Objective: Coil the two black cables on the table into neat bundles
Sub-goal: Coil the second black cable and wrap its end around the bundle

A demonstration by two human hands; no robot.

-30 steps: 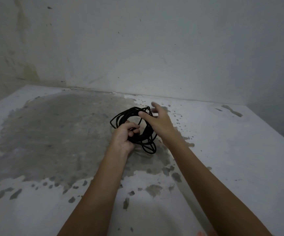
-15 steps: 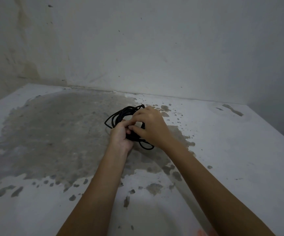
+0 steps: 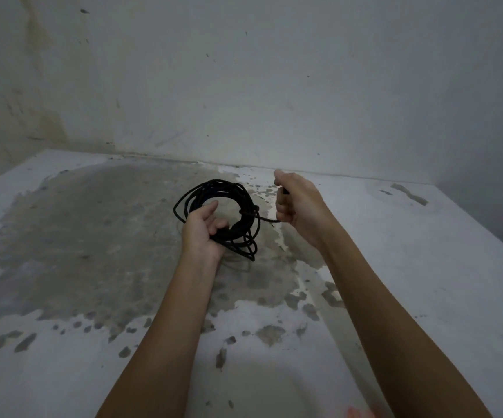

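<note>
Your left hand [image 3: 202, 233] is curled round the lower left of the black cable coil [image 3: 217, 184], holding it over the grey worn patch of the worktop [image 3: 63, 267]. Your right hand [image 3: 300, 206] is just right of the coil, fisted on a strand [image 3: 267, 219] stretched from the coil's right side.

Both bare forearms reach from the near edge of the table [image 3: 425, 267] toward its far side. The left hand [image 3: 202, 230] curls its fingers round the near side of the coil [image 3: 229, 191], thumb raised. The right hand [image 3: 300, 203], just to its right and higher, is fisted on a strand [image 3: 267, 219], thumb uppermost.
</note>
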